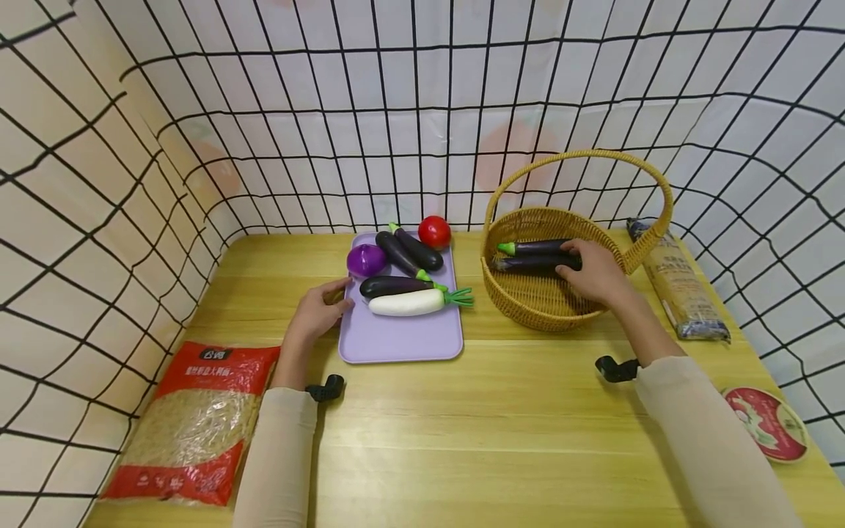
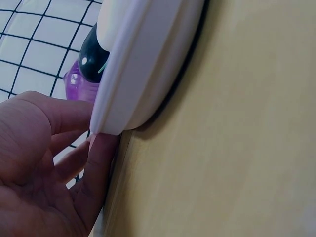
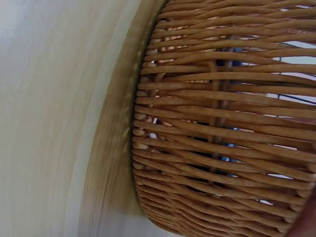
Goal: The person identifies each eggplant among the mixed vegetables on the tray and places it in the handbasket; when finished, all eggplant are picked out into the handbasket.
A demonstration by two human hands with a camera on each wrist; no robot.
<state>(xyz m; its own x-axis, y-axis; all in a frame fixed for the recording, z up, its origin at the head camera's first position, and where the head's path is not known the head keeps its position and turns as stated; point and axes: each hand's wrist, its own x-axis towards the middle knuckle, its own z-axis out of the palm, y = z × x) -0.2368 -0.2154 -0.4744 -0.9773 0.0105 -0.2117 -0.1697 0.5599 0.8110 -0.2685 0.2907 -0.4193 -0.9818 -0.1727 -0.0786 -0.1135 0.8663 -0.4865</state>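
Lower eggplant (image 1: 528, 265), right of frame, inside the wicker basket (image 1: 528, 309): fingers and thumb of the right hand (image 1: 594, 273) curled round its right end, tightness undetermined from where I stand. Left hand (image 1: 317, 312), centre-left, fingers apart, touches the lilac tray (image 1: 399, 342). Step, as judged: gripping; next move calls for clearing the handle (image 1: 597, 153)

Wears long, plain cream sleeves (image 1: 279, 447), ending well behind the fingers (image 2: 71, 116); carries stubby black cameras (image 1: 327, 389) with rounded ends, set just ahead of the cuffs (image 1: 293, 402), also behind the fingers.
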